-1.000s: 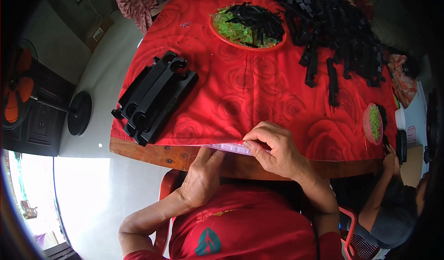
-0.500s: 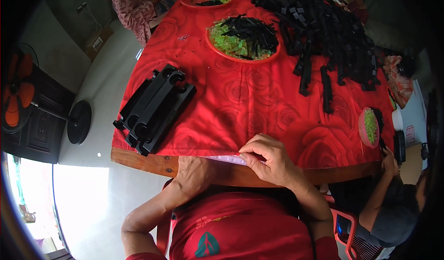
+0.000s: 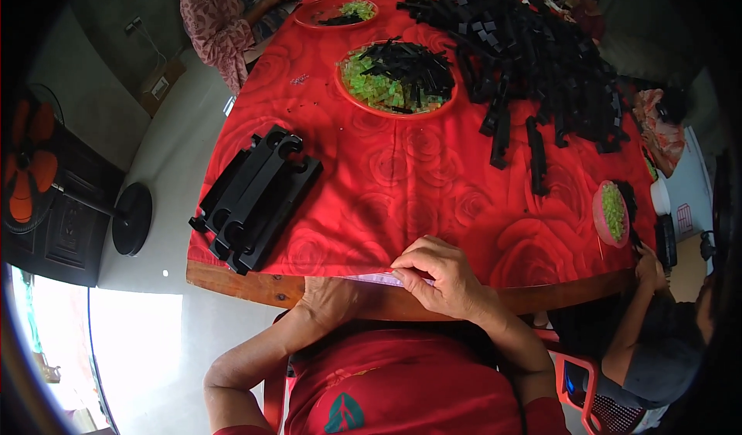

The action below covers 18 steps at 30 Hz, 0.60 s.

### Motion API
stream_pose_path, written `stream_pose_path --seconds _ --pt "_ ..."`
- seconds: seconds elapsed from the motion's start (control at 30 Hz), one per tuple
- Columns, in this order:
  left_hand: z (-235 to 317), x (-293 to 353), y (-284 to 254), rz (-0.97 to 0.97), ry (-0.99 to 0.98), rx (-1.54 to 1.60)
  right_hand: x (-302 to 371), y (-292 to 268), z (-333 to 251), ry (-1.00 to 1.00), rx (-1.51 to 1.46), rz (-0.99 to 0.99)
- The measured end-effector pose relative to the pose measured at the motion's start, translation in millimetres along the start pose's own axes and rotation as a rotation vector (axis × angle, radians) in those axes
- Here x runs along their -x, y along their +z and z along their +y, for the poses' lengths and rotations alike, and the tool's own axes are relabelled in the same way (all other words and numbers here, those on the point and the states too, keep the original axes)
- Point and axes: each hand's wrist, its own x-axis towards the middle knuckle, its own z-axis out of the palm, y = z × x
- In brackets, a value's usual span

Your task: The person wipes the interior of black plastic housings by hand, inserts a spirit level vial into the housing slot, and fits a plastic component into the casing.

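My right hand (image 3: 442,279) pinches the front edge of a red rose-patterned tablecloth (image 3: 363,230) between thumb and fingertips. The edge is lifted a little, so the cloth's pale lilac underside (image 3: 375,279) shows. Under that same edge reaches my left hand (image 3: 328,297); its fingers are hidden by the cloth, and only the back of the hand and the wrist are visible. On the cloth, left of both hands, lies a small stack of long black plastic parts (image 3: 259,199) with rounded notches.
A red plate (image 3: 394,116) holds green pieces and black strips; a similar plate (image 3: 299,22) stands farther back. Black plastic parts (image 3: 533,64) are heaped far right. A pink basket (image 3: 597,222) of green bits sits near a co-worker's arm (image 3: 630,311). A fan (image 3: 25,160) stands left.
The table and the things on it sit slightly lower in the picture as the view has tilted. Both hands keep nearly the same pose at the cloth's edge.
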Motion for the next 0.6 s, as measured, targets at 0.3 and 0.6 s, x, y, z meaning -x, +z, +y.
stream_pose_path --seconds 0.3,0.6 --pt "-7.6 9.6 -25.0 0.052 -0.082 0.227 5.3 3.5 5.8 -0.010 0.044 -0.084" --pt "-15.5 71.3 -68.9 0.189 -0.325 0.687 8.2 5.6 7.8 -0.007 0.184 -0.223"
